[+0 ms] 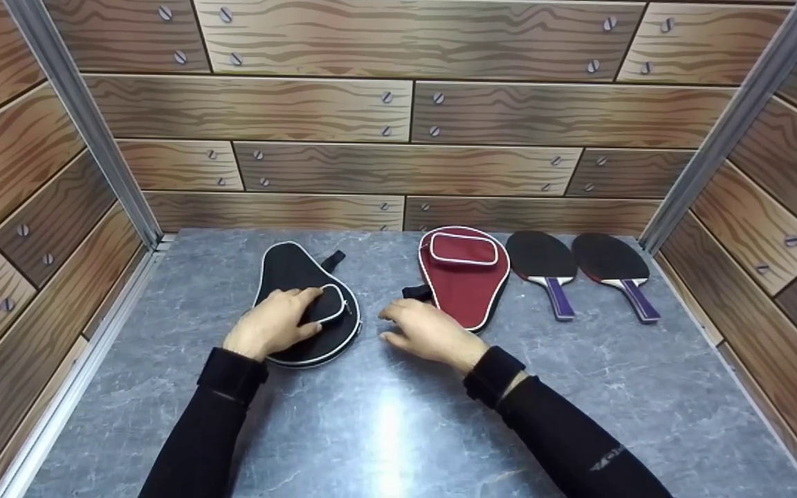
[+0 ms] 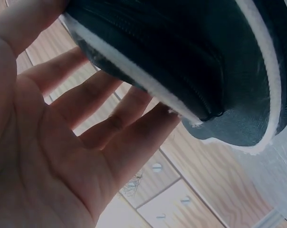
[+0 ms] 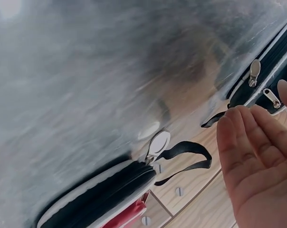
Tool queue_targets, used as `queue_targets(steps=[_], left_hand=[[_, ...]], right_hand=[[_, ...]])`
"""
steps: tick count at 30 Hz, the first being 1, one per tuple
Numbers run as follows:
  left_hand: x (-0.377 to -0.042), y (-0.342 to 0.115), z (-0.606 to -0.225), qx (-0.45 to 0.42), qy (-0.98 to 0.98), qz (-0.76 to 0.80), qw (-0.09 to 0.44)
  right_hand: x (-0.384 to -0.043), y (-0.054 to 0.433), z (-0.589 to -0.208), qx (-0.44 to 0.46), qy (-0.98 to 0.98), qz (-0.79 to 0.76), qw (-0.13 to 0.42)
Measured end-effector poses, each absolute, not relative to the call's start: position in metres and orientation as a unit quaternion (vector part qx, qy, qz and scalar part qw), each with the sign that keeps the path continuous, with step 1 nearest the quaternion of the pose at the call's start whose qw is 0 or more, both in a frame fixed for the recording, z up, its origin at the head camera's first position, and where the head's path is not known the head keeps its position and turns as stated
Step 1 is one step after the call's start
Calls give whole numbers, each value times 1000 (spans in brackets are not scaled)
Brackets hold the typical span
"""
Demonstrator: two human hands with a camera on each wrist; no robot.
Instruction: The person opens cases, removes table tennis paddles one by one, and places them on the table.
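A black table tennis paddle case (image 1: 286, 266) with white piping lies on the left side of the table. My left hand (image 1: 270, 325) rests on it, thumb and fingers spread over its small zipped pocket (image 1: 331, 302). In the left wrist view, the fingers (image 2: 134, 147) extend along the pocket's white edge. My right hand (image 1: 433, 332) is empty between the two cases, its fingers loosely extended. It is nearest to a red paddle case (image 1: 464, 290), which has white piping and a black strap (image 1: 416, 292). The right wrist view shows the black case's zipper pull (image 3: 254, 71) beyond my fingertips.
Two dark-faced paddles (image 1: 542, 256) (image 1: 609, 256) with purple handles lie side by side, right of the red case. The grey marbled table (image 1: 385, 415) is bounded by wood-patterned walls (image 1: 398, 166) at the back and sides, with metal posts at the corners.
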State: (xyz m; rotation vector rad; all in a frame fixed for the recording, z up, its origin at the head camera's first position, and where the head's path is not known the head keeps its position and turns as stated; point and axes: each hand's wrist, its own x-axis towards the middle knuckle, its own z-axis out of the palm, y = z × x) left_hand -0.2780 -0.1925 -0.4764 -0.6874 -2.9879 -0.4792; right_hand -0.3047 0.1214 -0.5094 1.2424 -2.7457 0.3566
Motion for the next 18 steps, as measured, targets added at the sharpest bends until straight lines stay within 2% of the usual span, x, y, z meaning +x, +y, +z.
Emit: queue_targets(steps=[9, 18], left_hand=[[-272, -182, -474, -235, -958, -164, 16], [-268, -172, -473, -247, -955, -165, -10]], right_hand=[[-309, 110, -511, 414, -902, 113, 45], [-317, 104, -515, 392, -914, 106, 24]])
